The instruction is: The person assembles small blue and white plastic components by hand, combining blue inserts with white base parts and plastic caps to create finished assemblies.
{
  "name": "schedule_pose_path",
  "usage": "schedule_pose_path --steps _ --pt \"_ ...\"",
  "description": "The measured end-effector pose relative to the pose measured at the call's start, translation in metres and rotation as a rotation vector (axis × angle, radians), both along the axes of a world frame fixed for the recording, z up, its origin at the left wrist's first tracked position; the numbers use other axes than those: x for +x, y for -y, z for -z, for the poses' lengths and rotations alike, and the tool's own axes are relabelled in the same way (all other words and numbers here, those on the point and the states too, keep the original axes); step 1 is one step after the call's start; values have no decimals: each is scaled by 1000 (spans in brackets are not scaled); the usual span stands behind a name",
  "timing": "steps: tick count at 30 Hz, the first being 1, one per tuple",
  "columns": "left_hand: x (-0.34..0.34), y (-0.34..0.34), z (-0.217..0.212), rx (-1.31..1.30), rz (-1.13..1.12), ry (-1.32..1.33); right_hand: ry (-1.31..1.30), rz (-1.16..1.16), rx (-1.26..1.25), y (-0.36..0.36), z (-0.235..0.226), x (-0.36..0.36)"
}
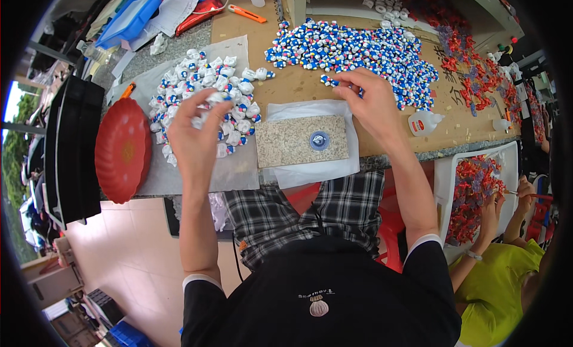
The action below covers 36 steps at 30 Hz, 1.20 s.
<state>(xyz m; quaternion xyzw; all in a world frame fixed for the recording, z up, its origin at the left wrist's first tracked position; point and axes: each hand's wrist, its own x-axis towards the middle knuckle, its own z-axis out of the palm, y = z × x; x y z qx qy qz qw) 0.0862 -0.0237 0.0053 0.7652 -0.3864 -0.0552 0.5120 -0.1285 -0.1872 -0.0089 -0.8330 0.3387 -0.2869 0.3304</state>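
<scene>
My left hand [197, 123] is raised over a pile of small white-and-blue figurines [239, 111] on a white sheet. Between its thumb and index finger is one white figurine with a blue part [218, 99]. To the right, the fingers of my right hand [370, 102] are closed at a small blue-and-white piece [327, 80], near the edge of a large heap of such pieces [358, 48]. Between my hands, a speckled stone slab [286, 143] lies on white paper, with a small round blue dish [320, 140] on it.
At the far left stands a red scalloped tray [123, 150] beside black trays [74, 150]. A white squeeze bottle [424, 122] lies right of my right forearm. An orange cutter [247, 14] is at the back. A co-worker in yellow-green handles red pieces over a white bin [443, 192].
</scene>
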Motion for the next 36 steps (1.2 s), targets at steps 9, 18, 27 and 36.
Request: schedule_pose_path --steps 9,18,27,36 --pt "58 19 -1 117 -115 96 -246 -91 -405 25 25 23" --pt "-11 -38 5 -300 403 -1073 -11 -75 24 2 -7 -14" --pt "-104 -62 43 -81 360 -1699 -241 46 -29 -19 11 -53" --pt "-111 -68 51 -70 443 -1672 -224 -85 -300 -27 22 -65"
